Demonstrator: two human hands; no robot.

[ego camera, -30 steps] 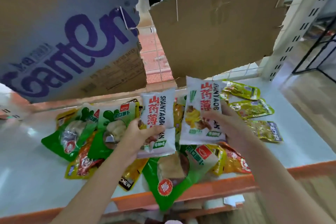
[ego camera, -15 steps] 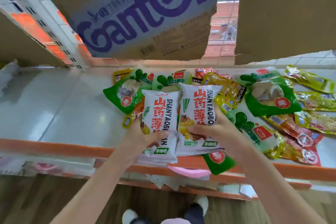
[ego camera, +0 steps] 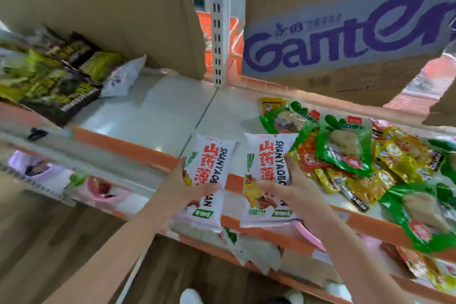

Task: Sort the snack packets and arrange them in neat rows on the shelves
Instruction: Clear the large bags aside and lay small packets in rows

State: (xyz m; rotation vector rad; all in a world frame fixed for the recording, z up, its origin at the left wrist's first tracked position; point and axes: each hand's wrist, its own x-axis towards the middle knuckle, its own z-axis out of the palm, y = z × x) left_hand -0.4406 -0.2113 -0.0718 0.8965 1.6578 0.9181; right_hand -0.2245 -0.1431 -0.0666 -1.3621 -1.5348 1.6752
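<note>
My left hand [ego camera: 188,187] grips a white snack packet with red characters [ego camera: 212,160], held upright over the shelf's orange front edge. My right hand [ego camera: 288,187] grips a second, matching white packet [ego camera: 265,155] just to the right of it; the two packets are side by side, slightly apart. To their right, a loose pile of green packets [ego camera: 343,145] and yellow and red packets [ego camera: 394,160] lies on the white shelf [ego camera: 153,111]. Further left on that shelf lie dark and yellow-green bags [ego camera: 56,86] and a white packet [ego camera: 123,76].
A cardboard box printed with purple letters [ego camera: 345,32] hangs over the pile, another cardboard sheet [ego camera: 98,7] stands at the back left, and a white perforated upright [ego camera: 218,20] sits between them. A lower shelf [ego camera: 246,247] holds pink and white packets. My shoes show on the wooden floor below.
The view has swung left, so the pile now lies to the right and the left shelf bay with dark bags has come into view. Both hands still hold the white packets.
</note>
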